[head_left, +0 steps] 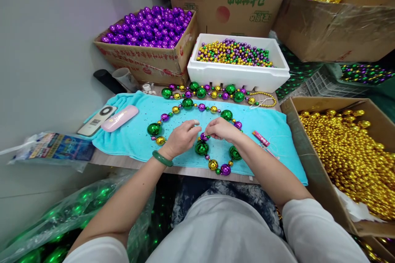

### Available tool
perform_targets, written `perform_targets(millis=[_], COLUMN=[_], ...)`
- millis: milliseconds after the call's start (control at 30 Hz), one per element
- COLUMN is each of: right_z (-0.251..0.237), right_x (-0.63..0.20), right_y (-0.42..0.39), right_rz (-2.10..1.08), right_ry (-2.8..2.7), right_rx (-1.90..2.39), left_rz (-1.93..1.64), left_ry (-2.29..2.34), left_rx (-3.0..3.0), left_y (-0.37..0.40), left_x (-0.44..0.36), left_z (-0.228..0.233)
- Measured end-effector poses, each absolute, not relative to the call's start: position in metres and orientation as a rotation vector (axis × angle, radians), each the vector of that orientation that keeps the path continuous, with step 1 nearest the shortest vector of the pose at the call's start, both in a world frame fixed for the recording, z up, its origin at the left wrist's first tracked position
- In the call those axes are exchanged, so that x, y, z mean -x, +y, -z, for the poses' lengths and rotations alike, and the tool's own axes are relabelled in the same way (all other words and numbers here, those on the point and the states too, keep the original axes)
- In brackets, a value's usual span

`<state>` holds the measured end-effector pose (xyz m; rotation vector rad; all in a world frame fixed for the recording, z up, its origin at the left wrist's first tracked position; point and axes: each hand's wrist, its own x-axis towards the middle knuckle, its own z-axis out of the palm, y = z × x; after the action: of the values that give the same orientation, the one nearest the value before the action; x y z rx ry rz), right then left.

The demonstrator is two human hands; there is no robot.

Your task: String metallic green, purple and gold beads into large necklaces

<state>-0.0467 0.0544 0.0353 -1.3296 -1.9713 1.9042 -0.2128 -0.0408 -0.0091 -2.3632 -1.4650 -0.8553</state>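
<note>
A strand of shiny green, gold and purple beads (201, 148) lies in a wide loop on a turquoise towel (132, 141). My right hand (222, 129) pinches at the strand's end, beside a purple bead (203, 136). Close by on the left, my left hand (184, 136) has its thumb and fingers drawn together. Whatever is between those fingertips is too small to make out. A green bangle (162, 158) circles my left wrist. Behind the loop rests another bead strand (201, 92), with a tail of small gold beads (271, 98).
Purple beads fill a cardboard box (145, 63) at back left, beside a white foam box (237, 74) of mixed small beads. A carton of gold beads (348, 160) stands right. Left on the towel are a pink case (119, 118) and a white device (98, 121).
</note>
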Motion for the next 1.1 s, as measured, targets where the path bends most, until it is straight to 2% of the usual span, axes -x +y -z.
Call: perform_targets(millis=[167, 333, 600, 733, 933, 1100], right_z=[-0.035, -0.036, -0.036, -0.032, -0.026, -0.026], right_x=[0.046, 0.046, 0.047, 0.044, 0.042, 0.043], right_y=[0.056, 0.055, 0.056, 0.059, 0.06, 0.058], right_rz=[-2.046, -2.04, -2.062, -2.214, -2.481, -2.354], right_ry=[-1.882, -1.857, -1.769, -1.625, -1.386, -1.443], right_rx=[1.29, 1.284, 1.293, 1.25, 1.176, 1.2], left_rz=[0.983, 1.135, 1.054, 0.999, 1.155, 1.171], left_ry=[-1.503, -1.568, -1.573, -1.517, -1.595, -1.662], left_rx=[2.357, 2.315, 2.256, 2.295, 2.305, 2.295], left_y=[-0.042, -0.045, -0.043, -0.042, -0.044, -0.044], left_x=[0.208, 0.2, 0.199, 0.202, 0.199, 0.192], left_z=[0.009, 0.008, 0.007, 0.005, 0.003, 0.005])
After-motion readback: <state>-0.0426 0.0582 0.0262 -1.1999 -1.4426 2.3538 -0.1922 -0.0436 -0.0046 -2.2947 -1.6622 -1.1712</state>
